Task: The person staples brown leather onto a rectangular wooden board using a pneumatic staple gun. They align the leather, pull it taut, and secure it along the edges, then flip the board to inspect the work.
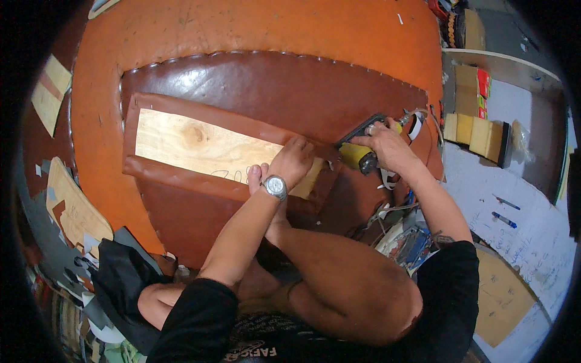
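A long plywood board lies on the work surface, with brown leather folded over its edges. My left hand is closed near the board's right end, its curled fingers on the leather edge there; the fingertips are partly hidden. A watch is on that wrist. My right hand is wrapped round a yellow and black staple gun, just right of the board's end. The toes of my bare foot rest on the board's near edge.
Beneath the board is a brown padded surface bordered by orange upholstery. A hose and cords lie at the right. Beyond them stand a shelf with foam blocks and pens. A black bag sits at lower left.
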`<move>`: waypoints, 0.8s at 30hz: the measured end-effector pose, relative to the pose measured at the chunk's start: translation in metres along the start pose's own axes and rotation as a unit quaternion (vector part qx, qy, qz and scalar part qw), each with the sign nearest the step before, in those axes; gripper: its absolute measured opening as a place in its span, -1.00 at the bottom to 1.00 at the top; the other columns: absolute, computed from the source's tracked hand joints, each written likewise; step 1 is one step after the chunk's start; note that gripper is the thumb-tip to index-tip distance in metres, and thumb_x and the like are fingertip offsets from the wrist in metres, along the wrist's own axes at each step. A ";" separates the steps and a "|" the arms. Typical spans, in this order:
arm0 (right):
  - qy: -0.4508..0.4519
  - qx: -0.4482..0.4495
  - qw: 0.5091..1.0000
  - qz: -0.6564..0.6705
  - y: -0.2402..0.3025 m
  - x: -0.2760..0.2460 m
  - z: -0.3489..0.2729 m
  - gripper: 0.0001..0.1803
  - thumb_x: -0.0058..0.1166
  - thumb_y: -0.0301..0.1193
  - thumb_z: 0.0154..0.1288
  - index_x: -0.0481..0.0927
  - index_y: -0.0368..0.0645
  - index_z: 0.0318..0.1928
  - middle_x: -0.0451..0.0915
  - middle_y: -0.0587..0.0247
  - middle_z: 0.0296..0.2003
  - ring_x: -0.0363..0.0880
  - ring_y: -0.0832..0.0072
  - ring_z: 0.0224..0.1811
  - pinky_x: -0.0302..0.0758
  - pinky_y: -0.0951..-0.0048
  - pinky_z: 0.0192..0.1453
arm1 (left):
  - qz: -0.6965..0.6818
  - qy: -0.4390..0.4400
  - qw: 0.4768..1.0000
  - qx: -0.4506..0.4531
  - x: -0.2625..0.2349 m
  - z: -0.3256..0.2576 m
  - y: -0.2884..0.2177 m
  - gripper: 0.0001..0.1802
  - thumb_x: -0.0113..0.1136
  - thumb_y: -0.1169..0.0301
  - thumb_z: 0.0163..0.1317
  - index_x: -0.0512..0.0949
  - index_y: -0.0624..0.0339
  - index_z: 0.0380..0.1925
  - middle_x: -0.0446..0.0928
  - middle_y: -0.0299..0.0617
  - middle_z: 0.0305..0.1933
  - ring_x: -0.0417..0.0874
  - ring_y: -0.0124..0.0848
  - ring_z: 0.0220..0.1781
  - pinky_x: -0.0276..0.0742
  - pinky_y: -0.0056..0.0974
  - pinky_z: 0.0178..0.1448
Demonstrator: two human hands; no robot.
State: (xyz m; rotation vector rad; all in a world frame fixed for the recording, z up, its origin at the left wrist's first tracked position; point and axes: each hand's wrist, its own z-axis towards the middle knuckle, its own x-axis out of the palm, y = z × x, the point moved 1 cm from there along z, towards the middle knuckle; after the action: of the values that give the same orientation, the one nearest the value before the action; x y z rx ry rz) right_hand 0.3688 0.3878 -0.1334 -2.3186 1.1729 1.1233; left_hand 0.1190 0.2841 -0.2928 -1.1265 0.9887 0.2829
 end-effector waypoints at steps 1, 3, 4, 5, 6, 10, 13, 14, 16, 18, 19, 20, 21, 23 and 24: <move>-0.003 -0.011 1.000 0.006 0.003 0.000 0.005 -0.37 0.40 -0.54 0.05 0.79 0.15 0.21 0.75 0.19 -0.13 0.62 0.11 0.22 0.22 -0.28 0.57 | 0.016 -0.014 1.000 -0.006 0.001 -0.004 -0.003 -0.65 0.18 0.42 0.28 0.63 0.31 0.04 0.64 -0.07 0.04 0.64 -0.04 0.21 0.63 0.08 0.33; 0.013 -0.016 0.999 0.030 0.012 -0.001 0.015 -0.41 0.44 -0.49 0.04 0.79 0.09 0.18 0.76 0.16 -0.13 0.62 0.09 0.21 0.25 -0.28 0.55 | 0.052 -0.050 0.997 0.011 -0.003 -0.014 -0.010 -0.67 0.15 0.45 0.28 0.66 0.36 0.00 0.61 -0.02 0.15 0.59 -0.02 0.33 0.53 0.03 0.49; 0.027 -0.028 0.999 0.029 0.016 -0.001 0.020 -0.45 0.42 -0.49 0.07 0.79 0.06 0.15 0.76 0.14 -0.12 0.63 0.10 0.22 0.28 -0.26 0.51 | 0.071 -0.090 0.993 0.027 -0.007 -0.018 -0.014 -0.68 0.13 0.47 0.27 0.67 0.38 -0.03 0.59 0.01 0.21 0.57 -0.02 0.39 0.48 0.00 0.57; 0.049 -0.029 0.998 0.026 0.020 -0.002 0.024 -0.50 0.40 -0.49 0.10 0.79 0.03 0.13 0.77 0.11 -0.10 0.65 0.12 0.22 0.32 -0.24 0.47 | 0.066 -0.067 0.995 0.016 -0.012 -0.019 -0.016 -0.64 0.11 0.45 0.33 0.64 0.36 0.06 0.58 0.03 0.26 0.55 -0.01 0.43 0.46 0.01 0.58; 0.060 -0.044 0.997 0.026 0.023 -0.003 0.028 -0.54 0.37 -0.49 0.13 0.78 -0.01 0.10 0.77 0.09 -0.09 0.66 0.13 0.23 0.35 -0.22 0.43 | 0.063 -0.048 0.997 -0.001 -0.017 -0.017 -0.018 -0.60 0.09 0.42 0.38 0.62 0.35 0.15 0.56 0.04 0.32 0.52 -0.01 0.46 0.44 0.02 0.59; 0.079 -0.039 0.996 0.006 0.027 -0.004 0.038 -0.54 0.39 -0.46 0.12 0.76 -0.05 0.10 0.78 0.05 -0.08 0.69 0.11 0.20 0.42 -0.12 0.39 | 0.022 0.260 0.965 -0.023 -0.038 0.010 -0.010 -0.47 0.12 0.37 0.41 0.54 0.27 0.36 0.47 0.06 0.51 0.35 -0.02 0.65 0.30 0.06 0.67; 0.092 -0.041 0.995 0.013 0.026 -0.003 0.041 -0.53 0.38 -0.46 0.12 0.76 -0.04 0.11 0.78 0.06 -0.09 0.70 0.10 0.19 0.44 -0.09 0.37 | 0.106 0.042 0.991 -0.069 -0.062 0.029 0.009 -0.34 0.25 0.26 0.38 0.48 0.17 0.47 0.37 0.03 0.61 0.22 -0.02 0.73 0.21 0.18 0.69; 0.093 -0.044 0.995 0.009 0.026 -0.003 0.042 -0.53 0.39 -0.46 0.12 0.76 -0.03 0.11 0.78 0.07 -0.09 0.70 0.10 0.19 0.44 -0.08 0.37 | 0.061 0.020 0.993 -0.095 -0.069 0.026 0.017 -0.18 0.36 0.07 0.31 0.43 0.15 0.53 0.25 -0.10 0.71 0.10 -0.11 0.78 0.04 0.19 0.77; 0.102 -0.046 0.994 0.006 0.025 -0.005 0.043 -0.53 0.39 -0.47 0.11 0.77 -0.01 0.10 0.79 0.08 -0.09 0.70 0.10 0.19 0.45 -0.07 0.37 | 0.074 0.098 0.990 -0.064 -0.076 0.013 0.029 -0.11 0.36 0.01 0.33 0.35 0.13 0.58 0.17 -0.10 0.74 0.05 -0.07 0.80 -0.03 0.22 0.78; 0.107 -0.055 0.993 0.014 0.025 -0.010 0.046 -0.53 0.40 -0.49 0.10 0.77 0.02 0.10 0.79 0.10 -0.08 0.70 0.09 0.19 0.46 -0.09 0.36 | 0.091 0.167 0.981 -0.048 -0.076 -0.006 0.036 0.01 0.31 -0.12 0.34 0.23 0.14 0.66 0.06 -0.15 0.80 -0.02 -0.09 0.82 -0.15 0.20 0.82; 0.101 -0.055 0.993 0.004 0.026 -0.013 0.049 -0.52 0.41 -0.48 0.09 0.78 0.03 0.10 0.79 0.11 -0.07 0.69 0.09 0.19 0.46 -0.09 0.35 | 0.084 0.146 0.985 -0.042 -0.074 -0.015 0.037 0.01 0.29 -0.15 0.35 0.22 0.14 0.66 0.06 -0.16 0.80 -0.04 -0.10 0.83 -0.16 0.19 0.82; 0.085 -0.062 0.994 0.002 0.027 -0.017 0.051 -0.51 0.43 -0.48 0.08 0.78 0.05 0.10 0.79 0.12 -0.07 0.69 0.09 0.19 0.47 -0.09 0.35 | 0.077 0.141 0.986 -0.039 -0.072 -0.025 0.037 0.02 0.26 -0.17 0.36 0.21 0.15 0.67 0.05 -0.17 0.80 -0.05 -0.12 0.83 -0.17 0.18 0.83; 0.082 -0.061 0.995 -0.003 0.028 -0.021 0.055 -0.50 0.44 -0.48 0.07 0.78 0.06 0.09 0.79 0.14 -0.07 0.69 0.08 0.19 0.48 -0.10 0.34 | 0.065 0.141 0.987 -0.037 -0.068 -0.032 0.036 0.03 0.24 -0.19 0.37 0.20 0.15 0.67 0.04 -0.18 0.81 -0.07 -0.14 0.84 -0.18 0.17 0.83; 0.061 -0.079 0.995 0.012 0.031 -0.030 0.064 -0.48 0.47 -0.45 0.05 0.78 0.07 0.10 0.79 0.16 -0.07 0.69 0.09 0.20 0.49 -0.11 0.32 | 0.064 0.147 0.986 -0.043 -0.061 -0.043 0.034 0.00 0.15 -0.21 0.41 0.19 0.14 0.68 0.00 -0.25 0.82 -0.12 -0.20 0.85 -0.19 0.15 0.84; 0.060 -0.085 0.994 0.021 0.036 -0.033 0.069 -0.47 0.49 -0.44 0.03 0.78 0.07 0.10 0.80 0.17 -0.06 0.69 0.10 0.20 0.49 -0.11 0.31 | 0.064 0.143 0.987 -0.040 -0.059 -0.049 0.032 -0.01 0.15 -0.20 0.41 0.19 0.14 0.68 0.00 -0.26 0.82 -0.12 -0.21 0.85 -0.18 0.14 0.84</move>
State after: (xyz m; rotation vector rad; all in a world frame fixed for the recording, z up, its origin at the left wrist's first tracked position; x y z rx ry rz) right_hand 0.2939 0.4231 -0.1507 -2.5334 1.2157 1.1526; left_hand 0.0396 0.2726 -0.2710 -1.2003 1.3171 0.2717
